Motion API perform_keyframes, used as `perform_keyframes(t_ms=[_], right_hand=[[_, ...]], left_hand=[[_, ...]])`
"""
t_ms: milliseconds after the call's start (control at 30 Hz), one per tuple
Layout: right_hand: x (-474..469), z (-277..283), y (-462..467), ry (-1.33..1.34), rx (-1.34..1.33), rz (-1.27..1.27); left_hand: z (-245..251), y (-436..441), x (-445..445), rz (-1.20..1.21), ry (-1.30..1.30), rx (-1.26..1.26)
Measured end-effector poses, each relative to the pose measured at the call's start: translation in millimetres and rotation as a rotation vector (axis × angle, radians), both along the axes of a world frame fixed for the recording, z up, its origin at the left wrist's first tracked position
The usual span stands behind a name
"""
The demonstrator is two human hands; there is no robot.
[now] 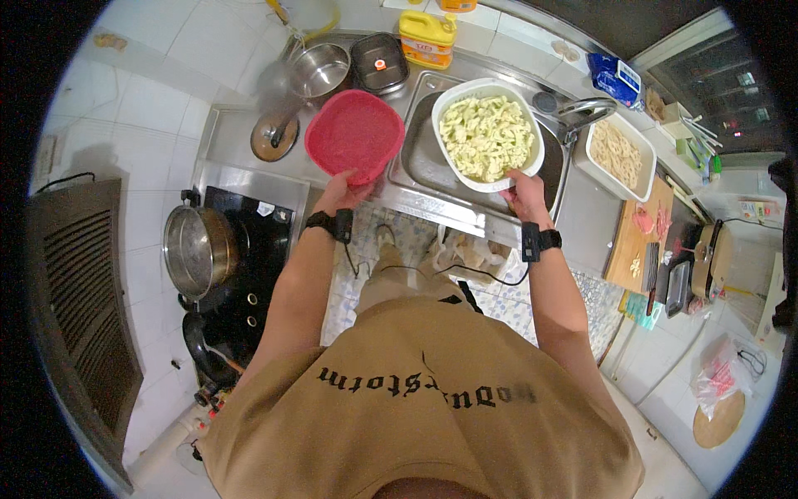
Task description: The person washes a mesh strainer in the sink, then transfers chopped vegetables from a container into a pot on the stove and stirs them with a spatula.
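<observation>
My left hand grips the near rim of a red plastic basin, which is over the steel counter left of the sink. With its thumb over the rim, my right hand holds a white plastic colander at its near right edge. Pale green chopped vegetable, perhaps cauliflower or cabbage, fills the colander. Beneath it lies the stainless steel sink, partly hidden by the colander. The faucet reaches in from the right.
On the left are a steel pot on a black stove, a glass lid, a saucepan and a dark container. Rightward stand a white tub of lotus root slices and a wooden cutting board with a knife. A yellow jug stands behind.
</observation>
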State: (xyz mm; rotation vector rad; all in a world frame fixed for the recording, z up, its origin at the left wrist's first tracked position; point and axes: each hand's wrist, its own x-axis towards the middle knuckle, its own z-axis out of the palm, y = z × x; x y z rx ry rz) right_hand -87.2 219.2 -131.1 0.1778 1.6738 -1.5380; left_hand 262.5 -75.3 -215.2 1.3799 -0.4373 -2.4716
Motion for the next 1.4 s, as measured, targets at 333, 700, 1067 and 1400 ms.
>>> perform_keyframes(t_ms=[333, 700, 1067, 1400], right_hand=[[0, -4, 30, -0.072, -0.07, -0.105], [-2, -4, 76, -0.078, -0.112, -0.172], [-20, -13, 96, -0.016, -0.157, -0.239], [-25, -76, 80, -0.029, 0.053, -0.312]], left_hand=[[0, 16, -6, 0.078, -0.294, -0.398], [50, 52, -68, -0.001, -0.342, -0.573], [48, 59, -137, -0.071, -0.359, -0.607], [109, 34, -153, -0.148, -0.32, -0.75]])
